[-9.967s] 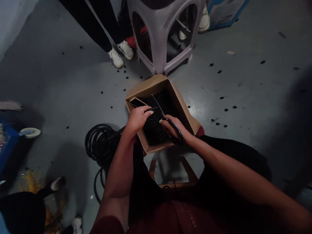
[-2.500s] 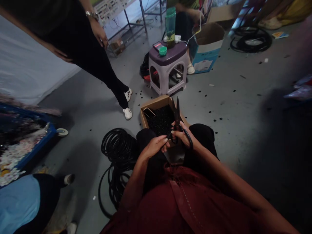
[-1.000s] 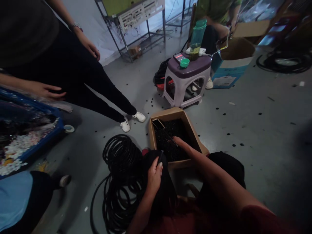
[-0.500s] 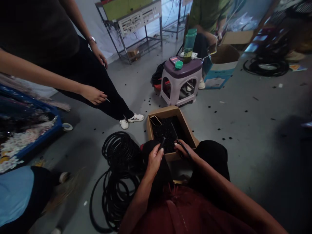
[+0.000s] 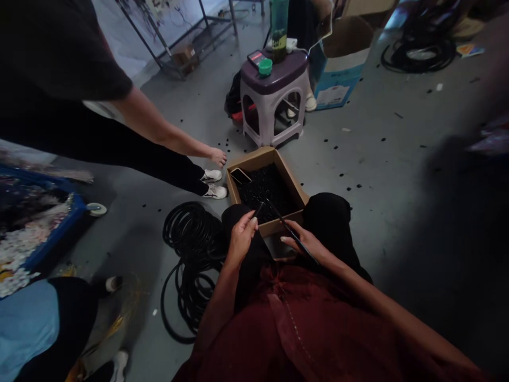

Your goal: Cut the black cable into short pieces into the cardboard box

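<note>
A cardboard box (image 5: pixel 295 187) between my knees holds many small black pieces (image 5: pixel 266 185), and a phone (image 5: pixel 240 175) lies at its far left corner. My left hand (image 5: pixel 242 235) is closed on a small dark piece (image 5: pixel 259 209) at the near left edge of the box. Over the near right edge, my right hand (image 5: pixel 301 239) grips a long thin dark tool (image 5: pixel 292 232), whose tip points at the piece. What kind of tool it is cannot be made out.
Coils of black tubing (image 5: pixel 191 228) lie left of my legs. A purple-topped stool (image 5: pixel 274 74) with a bottle (image 5: pixel 279 32) stands beyond the box. A standing person's hand (image 5: pixel 218 156) hangs near its far left corner. A blue cart (image 5: pixel 51 233) is at the left.
The view has shifted, so the scene sits higher. The standing person has leaned in and reached a hand toward the box. My hands still hold the piece and the tool.
</note>
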A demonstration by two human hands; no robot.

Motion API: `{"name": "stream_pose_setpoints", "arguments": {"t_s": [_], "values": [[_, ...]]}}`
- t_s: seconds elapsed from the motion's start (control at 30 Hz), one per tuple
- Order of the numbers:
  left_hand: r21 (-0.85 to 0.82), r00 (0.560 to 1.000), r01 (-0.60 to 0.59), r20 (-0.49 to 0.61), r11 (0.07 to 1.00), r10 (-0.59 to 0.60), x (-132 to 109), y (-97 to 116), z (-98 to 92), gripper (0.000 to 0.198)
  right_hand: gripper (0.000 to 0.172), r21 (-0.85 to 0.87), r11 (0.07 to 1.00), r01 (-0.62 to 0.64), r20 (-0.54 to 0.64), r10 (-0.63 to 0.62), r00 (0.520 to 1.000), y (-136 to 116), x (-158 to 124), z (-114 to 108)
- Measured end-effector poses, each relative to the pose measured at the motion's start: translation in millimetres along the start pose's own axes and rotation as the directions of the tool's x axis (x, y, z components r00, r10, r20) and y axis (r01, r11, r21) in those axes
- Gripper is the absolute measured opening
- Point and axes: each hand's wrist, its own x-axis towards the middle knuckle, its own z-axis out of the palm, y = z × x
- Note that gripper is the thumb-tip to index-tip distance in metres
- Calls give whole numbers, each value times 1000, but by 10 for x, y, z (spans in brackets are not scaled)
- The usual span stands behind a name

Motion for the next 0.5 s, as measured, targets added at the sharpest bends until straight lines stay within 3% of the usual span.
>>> {"name": "stream_pose_setpoints", "arguments": {"t_s": [0.2,0.5], "values": [[53,999,12,35,999,-13,19,24,109,55,59,-91,993,81,39,-78,996,-52,-67,-77],[117,993,44,100,992,-56,59,0,177,54,57,-175,972,154,5,-156,988,63,-82,-96]]}}
